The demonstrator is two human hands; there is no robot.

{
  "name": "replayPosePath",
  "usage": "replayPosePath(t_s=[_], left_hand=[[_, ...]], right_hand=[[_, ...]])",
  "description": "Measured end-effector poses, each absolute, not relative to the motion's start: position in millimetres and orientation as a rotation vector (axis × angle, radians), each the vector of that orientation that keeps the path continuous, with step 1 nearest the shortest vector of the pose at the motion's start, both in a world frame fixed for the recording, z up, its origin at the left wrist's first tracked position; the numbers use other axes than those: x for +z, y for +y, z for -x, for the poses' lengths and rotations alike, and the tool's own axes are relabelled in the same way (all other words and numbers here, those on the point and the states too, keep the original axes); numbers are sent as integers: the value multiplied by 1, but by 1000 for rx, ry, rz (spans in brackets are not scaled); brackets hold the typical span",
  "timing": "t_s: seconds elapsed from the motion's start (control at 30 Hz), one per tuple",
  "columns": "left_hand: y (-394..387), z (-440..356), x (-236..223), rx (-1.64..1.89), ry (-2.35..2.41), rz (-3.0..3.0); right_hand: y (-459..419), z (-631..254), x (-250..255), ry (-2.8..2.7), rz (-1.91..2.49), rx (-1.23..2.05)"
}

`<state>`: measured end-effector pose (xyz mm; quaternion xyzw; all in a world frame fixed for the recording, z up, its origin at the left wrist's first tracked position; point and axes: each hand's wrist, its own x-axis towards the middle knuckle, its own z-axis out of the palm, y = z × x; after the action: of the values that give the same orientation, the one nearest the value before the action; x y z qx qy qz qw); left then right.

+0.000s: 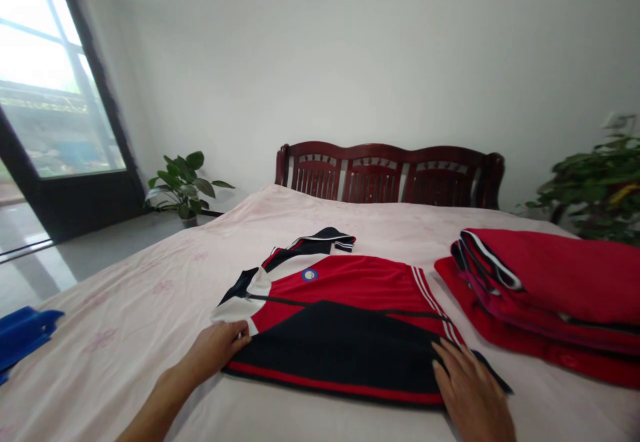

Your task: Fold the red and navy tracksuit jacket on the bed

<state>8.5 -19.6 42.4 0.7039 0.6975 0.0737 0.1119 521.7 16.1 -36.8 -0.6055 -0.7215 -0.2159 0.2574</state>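
Red jacket (345, 295) folded, edges hidden under left hand (214, 350) and right hand (473, 389).

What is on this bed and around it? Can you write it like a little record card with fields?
Garment: red, black and white sports top, lying on the bed
Left hand: on the top's white and black edge
Right hand: fingers spread on its black part
Beside it: folded red clothes
Bed: pale pink sheet, dark wooden headboard
Bed's near left edge: blue object
Room: two potted plants, large glass window
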Motion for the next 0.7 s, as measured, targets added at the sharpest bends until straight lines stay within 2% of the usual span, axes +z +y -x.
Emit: replayPosePath(t_s=[0.17,0.4,0.5,0.7], left_hand=[[13,-24,70,313,2076,-2168],[114,-86,84,223,2098,-2360],[159,-110,73,239,2131,-2393],[219,-124,46,168,2205,-2405]], right_hand=[[27,-499,-12,-2076,1724,-498],[73,-383,59,-2638,1347,271],[99,-352,59,-2703,1242,354],[123,-344,26,-2725,1125,450]])
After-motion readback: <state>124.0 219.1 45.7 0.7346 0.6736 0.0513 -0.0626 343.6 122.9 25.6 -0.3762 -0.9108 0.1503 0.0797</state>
